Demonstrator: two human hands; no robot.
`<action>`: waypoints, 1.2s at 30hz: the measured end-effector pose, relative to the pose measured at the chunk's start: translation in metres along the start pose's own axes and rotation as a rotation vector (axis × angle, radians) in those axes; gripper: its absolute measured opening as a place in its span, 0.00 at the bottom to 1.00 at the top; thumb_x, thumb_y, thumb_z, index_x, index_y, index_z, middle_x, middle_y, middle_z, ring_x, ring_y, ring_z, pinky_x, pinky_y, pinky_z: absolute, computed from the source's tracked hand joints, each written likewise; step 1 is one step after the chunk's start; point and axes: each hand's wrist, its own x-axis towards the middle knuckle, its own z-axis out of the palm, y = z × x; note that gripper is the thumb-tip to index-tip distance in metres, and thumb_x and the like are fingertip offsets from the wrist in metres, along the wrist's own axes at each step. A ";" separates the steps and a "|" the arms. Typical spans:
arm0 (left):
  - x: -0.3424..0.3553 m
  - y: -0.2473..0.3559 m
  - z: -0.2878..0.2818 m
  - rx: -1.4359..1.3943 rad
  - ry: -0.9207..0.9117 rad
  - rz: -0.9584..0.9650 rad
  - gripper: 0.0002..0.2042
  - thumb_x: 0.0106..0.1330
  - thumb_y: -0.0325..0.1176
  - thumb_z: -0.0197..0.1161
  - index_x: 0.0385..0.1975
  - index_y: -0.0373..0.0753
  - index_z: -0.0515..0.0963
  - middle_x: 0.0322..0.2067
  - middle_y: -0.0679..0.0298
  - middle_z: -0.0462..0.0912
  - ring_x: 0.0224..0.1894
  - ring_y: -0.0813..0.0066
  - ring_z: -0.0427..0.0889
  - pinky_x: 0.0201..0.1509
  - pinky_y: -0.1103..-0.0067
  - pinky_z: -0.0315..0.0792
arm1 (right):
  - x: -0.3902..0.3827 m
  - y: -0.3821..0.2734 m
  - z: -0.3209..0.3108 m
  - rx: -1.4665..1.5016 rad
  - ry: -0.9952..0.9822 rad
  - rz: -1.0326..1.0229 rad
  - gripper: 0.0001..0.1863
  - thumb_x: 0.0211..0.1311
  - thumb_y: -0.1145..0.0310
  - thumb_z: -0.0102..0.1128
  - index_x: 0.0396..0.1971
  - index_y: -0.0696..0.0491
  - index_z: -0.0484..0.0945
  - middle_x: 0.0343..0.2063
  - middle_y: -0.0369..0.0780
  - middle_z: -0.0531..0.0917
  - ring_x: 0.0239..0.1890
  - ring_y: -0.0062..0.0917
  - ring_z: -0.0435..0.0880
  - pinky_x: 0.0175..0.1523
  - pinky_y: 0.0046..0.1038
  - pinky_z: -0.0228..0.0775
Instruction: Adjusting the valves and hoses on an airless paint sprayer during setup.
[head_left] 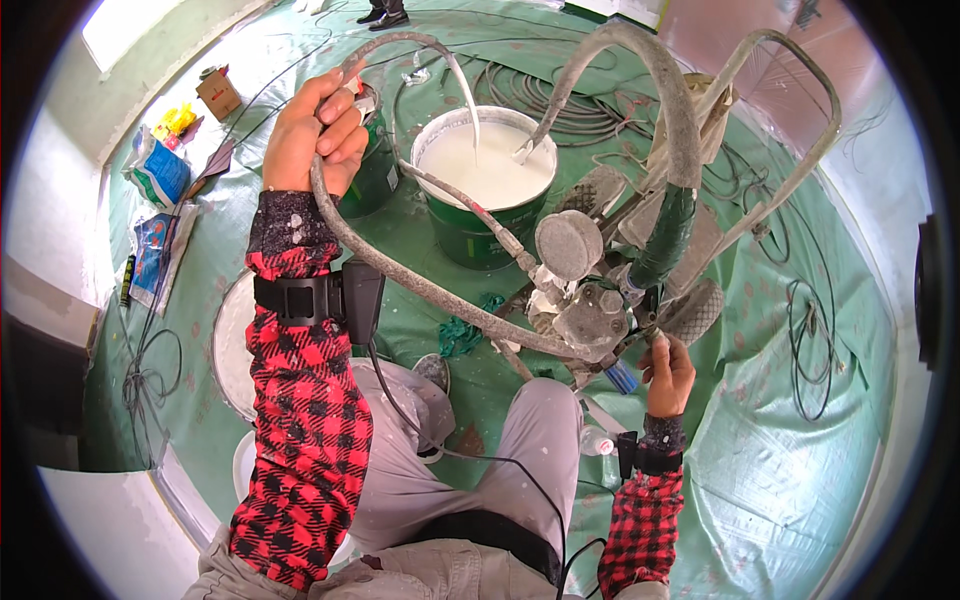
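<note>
My left hand [315,135] is raised at the upper left, closed around a thin grey hose [440,300] that runs up from a paint sprayer pump [590,320]. Beyond the hand the hose arcs over a green bucket [480,225], and a white stream falls from its end into the white paint [470,165]. A thick suction hose [625,40] also dips into this paint. My right hand [668,375] is at the pump's near right side, thumb and fingers closed on a small part there. The fingers hide what that part is.
Green sheeting [740,440] covers the floor. A second green bucket [370,170] stands behind my left hand. Coiled hose [560,100] lies at the back, and a loose cable [810,350] at right. Bags [157,170] and a cardboard box [217,92] sit at left. A person's shoes [388,20] show far back.
</note>
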 end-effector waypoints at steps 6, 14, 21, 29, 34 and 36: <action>0.001 0.001 -0.004 -0.004 -0.014 -0.013 0.10 0.69 0.29 0.49 0.44 0.28 0.67 0.18 0.73 0.61 0.12 0.86 0.54 0.15 0.85 0.50 | 0.002 -0.008 0.002 0.001 -0.078 0.280 0.17 0.65 0.59 0.57 0.38 0.61 0.76 0.20 0.34 0.78 0.19 0.14 0.74 0.20 0.15 0.58; 0.001 0.001 -0.001 -0.001 -0.004 -0.018 0.05 0.69 0.28 0.48 0.37 0.33 0.67 0.19 0.72 0.62 0.12 0.85 0.55 0.15 0.85 0.50 | 0.004 -0.003 -0.007 -0.104 -0.078 0.230 0.19 0.66 0.57 0.55 0.39 0.61 0.76 0.19 0.33 0.77 0.19 0.14 0.74 0.19 0.16 0.57; 0.001 0.001 -0.003 -0.001 -0.005 -0.006 0.03 0.69 0.27 0.47 0.33 0.36 0.66 0.19 0.72 0.62 0.12 0.85 0.54 0.16 0.85 0.50 | -0.003 -0.020 0.023 0.017 0.117 -0.013 0.23 0.68 0.51 0.49 0.27 0.59 0.75 0.14 0.34 0.74 0.15 0.15 0.72 0.18 0.18 0.56; 0.001 0.001 -0.003 -0.001 -0.021 -0.013 0.03 0.69 0.26 0.46 0.36 0.34 0.66 0.20 0.72 0.62 0.13 0.85 0.55 0.16 0.85 0.51 | 0.012 -0.002 -0.007 -0.038 -0.045 0.429 0.20 0.66 0.57 0.54 0.44 0.61 0.73 0.22 0.34 0.77 0.20 0.15 0.75 0.19 0.16 0.56; 0.000 0.002 0.000 -0.007 -0.025 -0.017 0.03 0.69 0.26 0.47 0.33 0.36 0.65 0.20 0.71 0.62 0.13 0.85 0.55 0.16 0.85 0.50 | -0.001 0.001 0.008 -0.030 0.008 -0.017 0.20 0.66 0.58 0.55 0.47 0.59 0.74 0.24 0.34 0.78 0.19 0.12 0.73 0.18 0.14 0.55; 0.000 -0.001 0.008 0.023 0.105 0.026 0.17 0.71 0.30 0.45 0.55 0.26 0.64 0.16 0.74 0.60 0.10 0.88 0.54 0.13 0.87 0.50 | -0.002 0.003 0.008 -0.068 0.023 -0.126 0.19 0.66 0.59 0.56 0.47 0.60 0.73 0.25 0.34 0.79 0.19 0.12 0.73 0.19 0.14 0.56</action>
